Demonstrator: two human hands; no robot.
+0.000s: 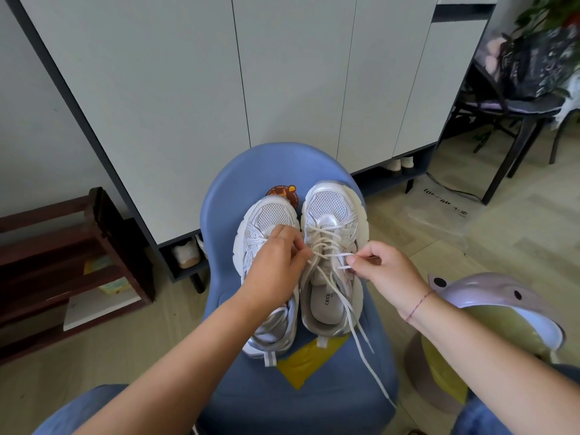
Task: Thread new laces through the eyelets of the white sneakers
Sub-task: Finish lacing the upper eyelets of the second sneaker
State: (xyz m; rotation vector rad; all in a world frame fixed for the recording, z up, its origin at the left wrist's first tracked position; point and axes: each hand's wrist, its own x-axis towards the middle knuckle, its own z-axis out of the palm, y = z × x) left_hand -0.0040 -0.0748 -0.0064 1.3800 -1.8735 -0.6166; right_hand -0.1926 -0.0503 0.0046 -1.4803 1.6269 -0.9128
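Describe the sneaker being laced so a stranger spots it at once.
Find the blue chair before the white cabinets. On its seat stand a left sneaker and a right sneaker, both white. Pick the right one: only it trails a loose lace across the seat.

— Where do the arms come in?
— The bare left forearm rises from 7 o'clock and the bare right forearm from 4 o'clock, and they converge near the centre.
— And the hands?
— The left hand lies knuckles up, fingertips bunched toward 3 o'clock, pinching a thin flat white lace. The right hand faces it, thumb and forefinger pinching the same lace toward 9 o'clock, other fingers curled
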